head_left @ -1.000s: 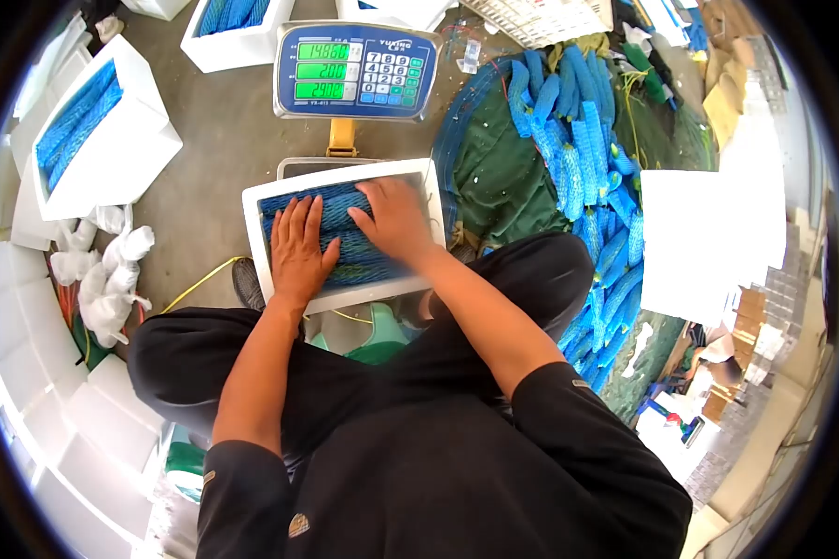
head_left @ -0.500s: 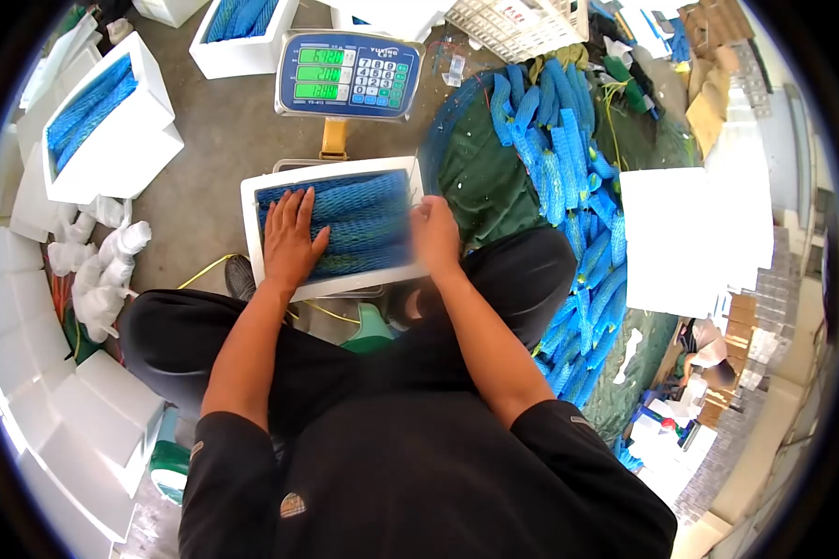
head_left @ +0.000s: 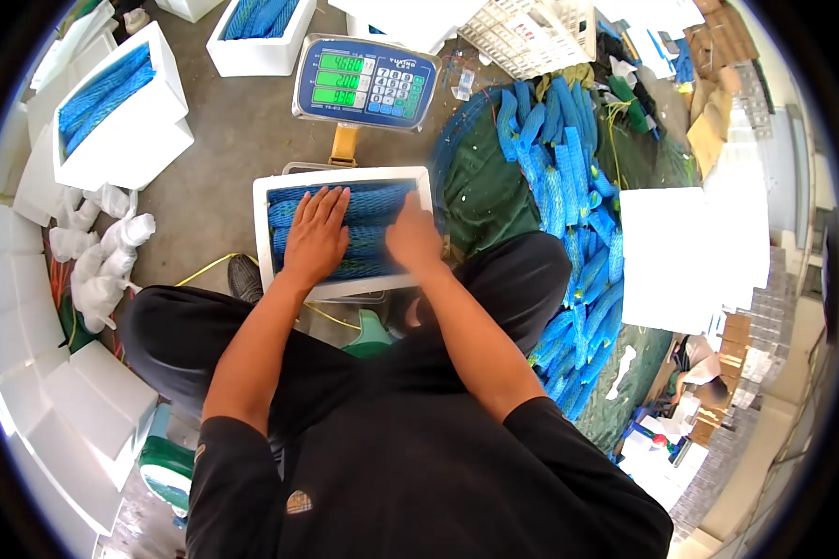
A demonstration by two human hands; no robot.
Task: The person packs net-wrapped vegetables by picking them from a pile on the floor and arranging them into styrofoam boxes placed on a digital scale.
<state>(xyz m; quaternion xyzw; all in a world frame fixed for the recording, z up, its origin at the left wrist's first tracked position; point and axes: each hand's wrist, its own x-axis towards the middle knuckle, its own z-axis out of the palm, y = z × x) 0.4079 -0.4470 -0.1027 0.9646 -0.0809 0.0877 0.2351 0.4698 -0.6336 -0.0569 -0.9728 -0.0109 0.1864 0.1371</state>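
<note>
Inside the white rectangular foam box [head_left: 262, 224], a row of blue mesh-sleeved pieces [head_left: 371, 201] is pressed by the left hand [head_left: 319, 238], laid flat and open. Compared with the earlier frame, it has been shifted toward the box's middle, fingers held closer together. The right hand [head_left: 416, 237] has been brought from the right rim to over the right end of the contents; fingers look partly curled, but it's blurred, so grip or contact can't be told. Hands are apart. Digits have changed on the blue-framed scale display [head_left: 365, 82].

Box is set on the metal scale platform [head_left: 306, 168]. At upper left, blue mesh-sleeved pieces are also held in a tilted white foam box [head_left: 130, 140] and a second white foam box [head_left: 257, 58]. Contents of the cream slotted plastic crate [head_left: 529, 39] can't be made out.
</note>
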